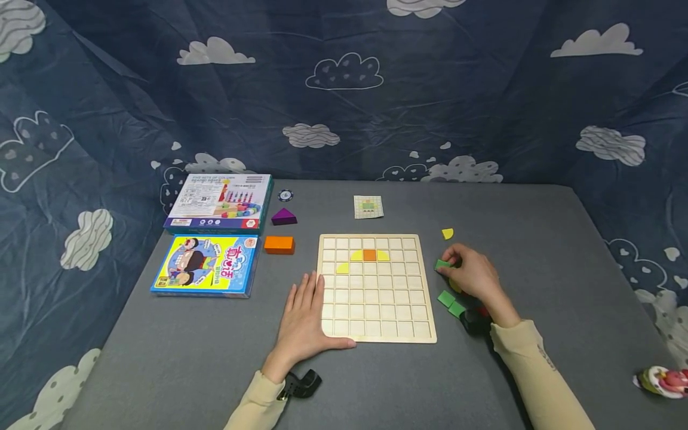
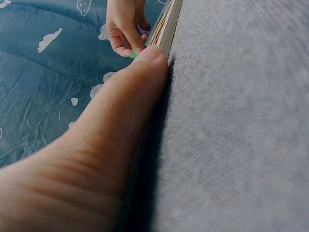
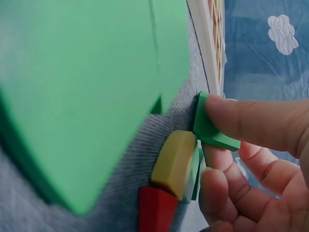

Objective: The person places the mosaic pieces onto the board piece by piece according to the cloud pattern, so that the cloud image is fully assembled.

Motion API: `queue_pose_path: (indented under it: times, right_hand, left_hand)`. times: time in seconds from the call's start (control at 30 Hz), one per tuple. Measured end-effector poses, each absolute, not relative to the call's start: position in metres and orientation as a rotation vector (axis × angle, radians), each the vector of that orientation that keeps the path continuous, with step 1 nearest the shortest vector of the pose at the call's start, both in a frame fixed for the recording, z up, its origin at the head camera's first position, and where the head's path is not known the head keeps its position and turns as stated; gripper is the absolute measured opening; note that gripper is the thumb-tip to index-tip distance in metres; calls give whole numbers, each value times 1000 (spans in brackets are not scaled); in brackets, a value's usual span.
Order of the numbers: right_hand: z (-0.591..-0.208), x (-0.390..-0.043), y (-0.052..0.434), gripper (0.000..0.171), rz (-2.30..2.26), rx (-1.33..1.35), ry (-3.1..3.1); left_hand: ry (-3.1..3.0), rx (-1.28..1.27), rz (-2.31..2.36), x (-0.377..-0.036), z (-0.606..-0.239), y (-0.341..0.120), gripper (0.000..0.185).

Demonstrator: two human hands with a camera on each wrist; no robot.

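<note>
A wooden grid board (image 1: 380,328) lies flat, with an orange square tile (image 1: 369,255) and several yellow quarter-round tiles (image 1: 343,269) in its upper cells. My left hand (image 1: 302,319) rests at the board's lower left corner, fingers straight along the left side and thumb along the bottom edge. Right of the board, my right hand (image 1: 473,272) pinches a green tile (image 3: 205,123) between thumb and fingers. Two green tiles (image 1: 446,298) lie just below that hand. A yellow tile (image 3: 174,164) and a red tile (image 3: 157,208) lie close by, partly hidden in the head view.
A patterned card (image 1: 368,206) lies behind the board, and a loose yellow tile (image 1: 448,233) to its right. On the left are two boxes (image 1: 204,266), an orange block (image 1: 279,245), a purple wedge (image 1: 283,217) and a round chip (image 1: 285,195). A figurine (image 1: 666,381) stands far right.
</note>
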State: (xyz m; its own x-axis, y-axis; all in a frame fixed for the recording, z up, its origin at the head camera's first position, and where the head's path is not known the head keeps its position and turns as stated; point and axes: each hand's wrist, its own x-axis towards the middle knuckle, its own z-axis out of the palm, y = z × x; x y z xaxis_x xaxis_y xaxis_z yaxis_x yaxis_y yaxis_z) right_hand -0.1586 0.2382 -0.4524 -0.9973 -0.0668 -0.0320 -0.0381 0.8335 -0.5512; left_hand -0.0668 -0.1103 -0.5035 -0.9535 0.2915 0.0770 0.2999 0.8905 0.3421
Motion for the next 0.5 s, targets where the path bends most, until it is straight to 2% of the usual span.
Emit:
queue_pose_path:
  times: [0.27,0.5]
  right_hand:
    - [-457,-157,235,19,-1104,-153,2950]
    - [-457,-159,213,19,-1220,-236,2870]
  left_hand:
    - [-3032,-477,-552,-67,-502,-110,137]
    - [-3026,-475,-548,-67,-503,-110,137]
